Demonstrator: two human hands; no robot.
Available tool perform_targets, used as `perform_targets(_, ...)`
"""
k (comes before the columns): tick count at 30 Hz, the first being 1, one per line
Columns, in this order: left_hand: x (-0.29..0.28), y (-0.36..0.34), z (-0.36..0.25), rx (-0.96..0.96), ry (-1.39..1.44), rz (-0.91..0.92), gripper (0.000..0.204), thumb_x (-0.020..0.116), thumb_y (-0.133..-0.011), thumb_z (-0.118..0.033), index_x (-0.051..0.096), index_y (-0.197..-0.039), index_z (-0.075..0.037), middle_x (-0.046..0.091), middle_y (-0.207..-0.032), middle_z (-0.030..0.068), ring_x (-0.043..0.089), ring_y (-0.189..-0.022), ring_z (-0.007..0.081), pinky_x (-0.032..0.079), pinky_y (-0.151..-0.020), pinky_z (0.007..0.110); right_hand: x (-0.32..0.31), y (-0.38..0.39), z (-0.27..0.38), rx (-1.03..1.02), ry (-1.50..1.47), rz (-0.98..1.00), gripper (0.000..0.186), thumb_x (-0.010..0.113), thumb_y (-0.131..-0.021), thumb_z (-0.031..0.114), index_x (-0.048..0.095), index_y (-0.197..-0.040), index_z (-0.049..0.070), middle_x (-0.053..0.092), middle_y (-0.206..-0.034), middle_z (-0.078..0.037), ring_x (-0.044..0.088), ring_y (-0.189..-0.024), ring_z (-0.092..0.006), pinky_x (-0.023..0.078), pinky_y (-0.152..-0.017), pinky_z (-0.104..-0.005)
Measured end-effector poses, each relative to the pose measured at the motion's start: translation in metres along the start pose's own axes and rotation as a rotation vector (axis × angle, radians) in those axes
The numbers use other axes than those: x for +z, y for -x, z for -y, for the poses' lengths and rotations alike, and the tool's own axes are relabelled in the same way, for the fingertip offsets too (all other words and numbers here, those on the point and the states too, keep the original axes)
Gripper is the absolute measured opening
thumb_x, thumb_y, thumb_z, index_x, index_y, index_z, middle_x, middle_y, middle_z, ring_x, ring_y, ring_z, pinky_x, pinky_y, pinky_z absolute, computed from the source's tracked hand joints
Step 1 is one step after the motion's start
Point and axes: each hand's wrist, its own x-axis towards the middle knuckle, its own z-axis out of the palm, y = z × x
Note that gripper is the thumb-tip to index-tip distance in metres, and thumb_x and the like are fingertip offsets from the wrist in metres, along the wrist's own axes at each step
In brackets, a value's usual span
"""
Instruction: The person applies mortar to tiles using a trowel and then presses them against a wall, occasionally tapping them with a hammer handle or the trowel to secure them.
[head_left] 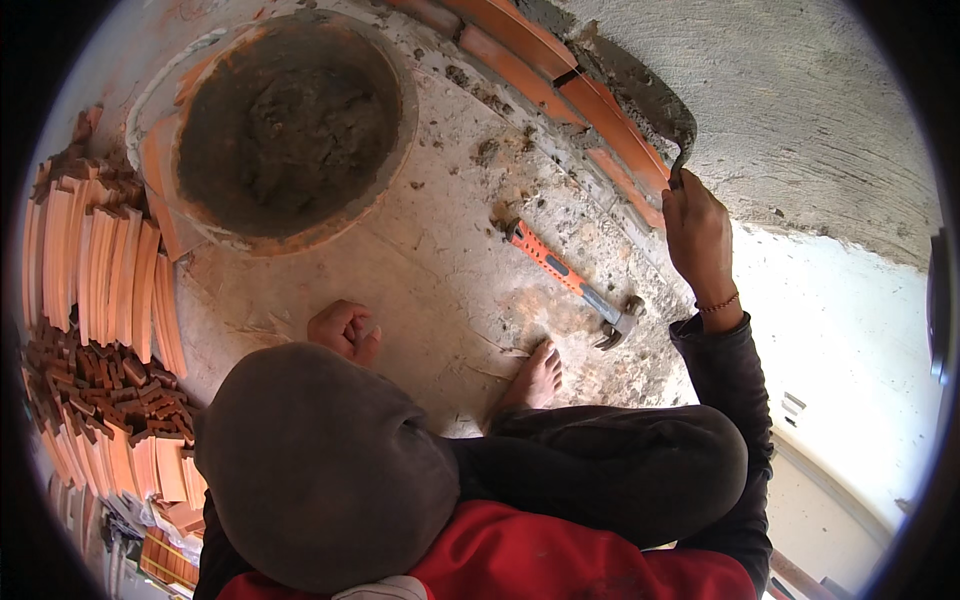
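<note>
My right hand grips the handle of a trowel at the upper right. Grey mortar covers the trowel's blade, which lies along the top of a low row of orange bricks against the wall. Beside my bent knee, my left hand is closed with its fingers curled, and I see nothing in it. A claw hammer with an orange and grey handle rests on the floor between my foot and the brick row.
A round tub of wet grey mortar stands at the upper left. Stacks of thin orange bricks line the left side. The rough plastered wall rises on the right. Mortar crumbs dot the dusty floor.
</note>
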Motion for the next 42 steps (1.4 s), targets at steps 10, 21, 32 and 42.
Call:
perform_targets(10, -0.002, 0.001, 0.004, -0.007, -0.015, 0.028, 0.028, 0.074, -0.069, -0.019, 0.067, -0.090, -0.001, 0.059, -0.069, 0.0077, 0.051, -0.055, 0.0148, 0.043, -0.052, 0.030, 0.002, -0.005, 0.003, 0.007, 0.045, 0.055, 0.025, 0.062, -0.092, 0.013, 0.061, -0.113, -0.001, 0.068, -0.092, -0.024, 0.066, -0.080, -0.0430, 0.051, -0.069, -0.0485)
perform_targets(21, 0.001, 0.005, 0.025, 0.015, 0.044, -0.004, 0.026, 0.075, -0.066, -0.015, 0.068, -0.088, -0.002, 0.056, -0.066, 0.0032, 0.047, -0.054, 0.0091, 0.041, -0.050, 0.026, 0.009, -0.004, -0.003, -0.003, 0.082, 0.027, 0.027, 0.062, -0.091, 0.015, 0.061, -0.115, 0.002, 0.069, -0.092, -0.021, 0.067, -0.081, -0.0413, 0.053, -0.070, -0.0499)
perform_targets(32, 0.013, 0.002, 0.002, -0.029, 0.011, -0.079, 0.022, 0.073, -0.062, -0.011, 0.067, -0.082, -0.002, 0.054, -0.063, 0.0020, 0.044, -0.052, 0.0077, 0.038, -0.049, 0.024, 0.017, 0.002, -0.014, 0.035, 0.068, -0.046, 0.025, 0.061, -0.091, 0.017, 0.059, -0.114, 0.005, 0.068, -0.086, -0.021, 0.067, -0.078, -0.0425, 0.053, -0.068, -0.0519)
perform_targets(42, -0.009, 0.008, 0.033, 0.020, -0.134, 0.114, 0.023, 0.075, -0.075, -0.022, 0.067, -0.089, -0.005, 0.061, -0.073, 0.0043, 0.058, -0.063, 0.0144, 0.047, -0.059, 0.029, -0.068, -0.045, 0.092, -0.254, -0.113, 0.166, 0.025, 0.069, -0.088, 0.010, 0.065, -0.111, 0.001, 0.064, -0.079, -0.018, 0.065, -0.070, -0.0338, 0.050, -0.064, -0.0425)
